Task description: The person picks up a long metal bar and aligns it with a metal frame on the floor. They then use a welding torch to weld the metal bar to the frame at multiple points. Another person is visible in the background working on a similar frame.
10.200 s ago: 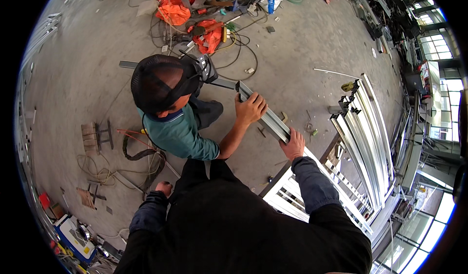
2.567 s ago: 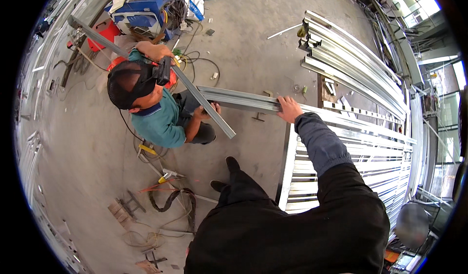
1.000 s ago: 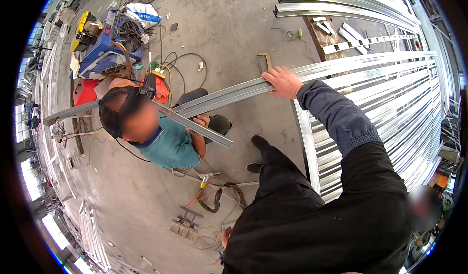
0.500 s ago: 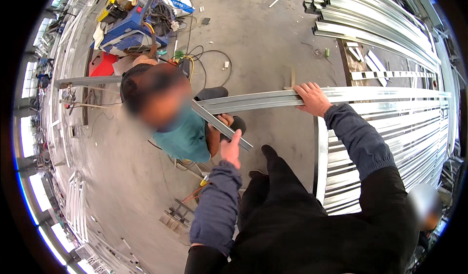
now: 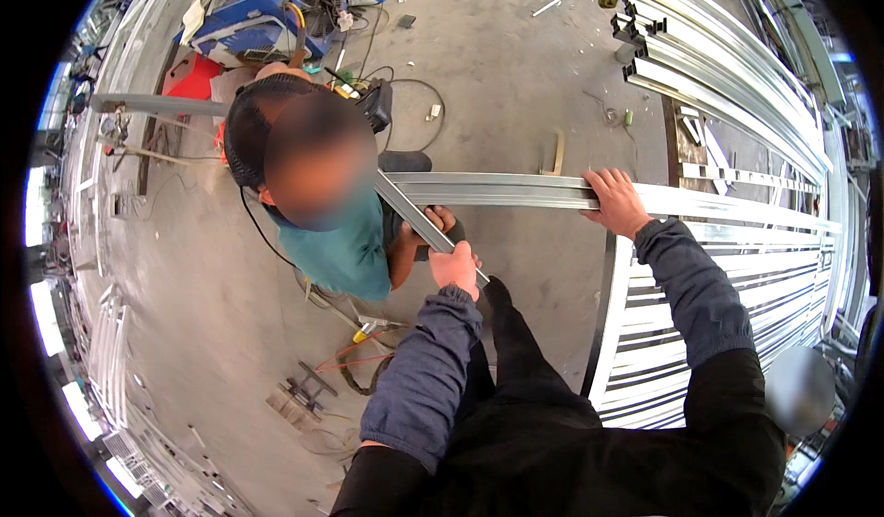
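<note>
My left hand [image 5: 455,267] is wrapped round the lower end of a short silver metal bar [image 5: 412,211]. That bar slants up to the left and meets the end of a long silver metal profile [image 5: 506,190]. Over the long profile's top edge lie the fingers of my right hand [image 5: 619,202], gripping it farther right. A co-worker in a teal shirt [image 5: 336,255] crouches at the joint, and one of their hands [image 5: 440,220] is beside the short bar, just above my left hand. Their other hand is hidden.
A rack with many metal profiles [image 5: 663,319] stands at right, and more stacked profiles [image 5: 727,89] lie beyond it. Cables [image 5: 440,103] run over the floor near a blue machine [image 5: 262,11]. Clamps and tools [image 5: 308,390] lie at lower left. Another person [image 5: 799,393] is at far right.
My left hand, earlier open beside the short bar, has closed round it. My right hand keeps its hold on the long profile. The whole view has shifted slightly.
</note>
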Demonstrator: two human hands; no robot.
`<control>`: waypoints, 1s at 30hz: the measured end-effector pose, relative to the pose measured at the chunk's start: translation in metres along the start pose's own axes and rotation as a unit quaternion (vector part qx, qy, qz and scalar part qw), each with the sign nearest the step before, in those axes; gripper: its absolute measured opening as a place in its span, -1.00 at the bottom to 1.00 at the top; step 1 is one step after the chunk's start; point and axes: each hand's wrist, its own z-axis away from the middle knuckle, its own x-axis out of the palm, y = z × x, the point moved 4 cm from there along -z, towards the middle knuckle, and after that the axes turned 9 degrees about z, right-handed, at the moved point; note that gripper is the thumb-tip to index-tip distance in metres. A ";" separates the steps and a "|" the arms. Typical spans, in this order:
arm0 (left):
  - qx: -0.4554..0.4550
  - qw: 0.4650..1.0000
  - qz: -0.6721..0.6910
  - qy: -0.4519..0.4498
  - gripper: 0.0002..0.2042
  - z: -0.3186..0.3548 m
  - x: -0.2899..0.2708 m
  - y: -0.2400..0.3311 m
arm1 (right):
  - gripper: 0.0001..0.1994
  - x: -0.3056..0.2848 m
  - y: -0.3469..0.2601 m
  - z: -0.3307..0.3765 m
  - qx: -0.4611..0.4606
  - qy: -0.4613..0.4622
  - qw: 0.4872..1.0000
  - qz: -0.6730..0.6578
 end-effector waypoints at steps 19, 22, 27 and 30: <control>0.007 1.000 0.005 0.011 -0.50 0.000 0.003 0.001 | -0.29 -0.001 -0.003 0.000 -0.006 -0.003 1.000 -0.001; 0.004 1.000 0.005 0.008 -0.52 -0.002 0.003 0.000 | -0.29 0.000 -0.002 0.000 0.001 -0.015 1.000 0.003; -0.004 1.000 0.001 0.002 -0.57 -0.008 0.000 -0.005 | -0.29 -0.001 -0.003 -0.001 -0.006 -0.004 1.000 -0.008; -0.002 1.000 0.013 -0.008 -0.59 -0.011 -0.002 -0.008 | -0.28 0.000 -0.003 -0.001 -0.008 -0.002 1.000 -0.016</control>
